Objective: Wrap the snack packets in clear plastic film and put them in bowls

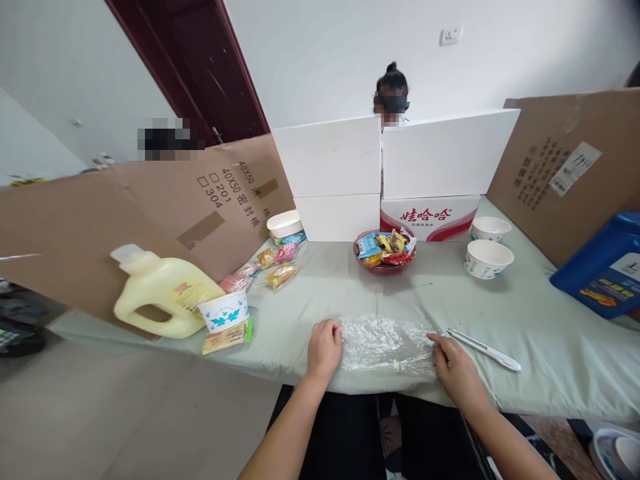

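A crinkled sheet of clear plastic film (387,343) lies spread flat near the table's front edge; I cannot tell whether it is a bag. My left hand (324,350) has its fingers curled closed on the film's left edge. At the opposite edge, my right hand (454,365) pinches the film between thumb and index finger. Just beyond the right hand rests a long, slim white utensil (484,349), slanting across the cloth. Farther back, in front of the boxes, stands a dark red bowl (384,269) heaped with wrapped snacks (387,245).
Left are a yellow jug (165,293), paper bowls (225,312) and several packets (281,275). Two paper bowls (489,260) and a blue jug (603,267) stand right. Cardboard (150,213) and white boxes (330,160) wall the table; a person's head (393,87) shows behind.
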{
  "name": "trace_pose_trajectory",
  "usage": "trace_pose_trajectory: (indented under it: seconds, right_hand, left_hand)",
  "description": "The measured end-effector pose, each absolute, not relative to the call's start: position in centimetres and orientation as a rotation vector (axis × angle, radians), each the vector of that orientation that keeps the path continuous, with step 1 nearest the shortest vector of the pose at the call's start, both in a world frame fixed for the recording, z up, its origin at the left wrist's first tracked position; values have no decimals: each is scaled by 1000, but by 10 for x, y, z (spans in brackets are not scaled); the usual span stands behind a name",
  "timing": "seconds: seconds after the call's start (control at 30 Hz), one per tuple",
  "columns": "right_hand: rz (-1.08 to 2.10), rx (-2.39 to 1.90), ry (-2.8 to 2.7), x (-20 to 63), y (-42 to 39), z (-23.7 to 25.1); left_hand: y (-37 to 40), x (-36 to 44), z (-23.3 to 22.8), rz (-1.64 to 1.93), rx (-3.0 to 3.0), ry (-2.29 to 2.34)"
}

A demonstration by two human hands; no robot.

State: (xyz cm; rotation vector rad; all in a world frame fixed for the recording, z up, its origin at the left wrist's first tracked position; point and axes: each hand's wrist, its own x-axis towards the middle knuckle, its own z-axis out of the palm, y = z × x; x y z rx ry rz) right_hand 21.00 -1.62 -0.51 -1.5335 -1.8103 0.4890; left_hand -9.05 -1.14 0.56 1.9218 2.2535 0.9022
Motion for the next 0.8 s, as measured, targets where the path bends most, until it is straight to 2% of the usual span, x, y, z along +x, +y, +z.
trace_pose_trajectory:
  seconds: [0.37,0.63,0.8]
  right_hand:
    - [534,-1533,-1844,204,-24,11]
    - [392,-1606,-1822,209,-19,-1]
    - [306,-1628,-1903,209,-15,-7]
  left_hand:
    - [-8,-92,6,952,1810,2174]
    - [-9,-95,-3,1186,1890,2131]
    - [-9,-99,-6,1050,2014,2199]
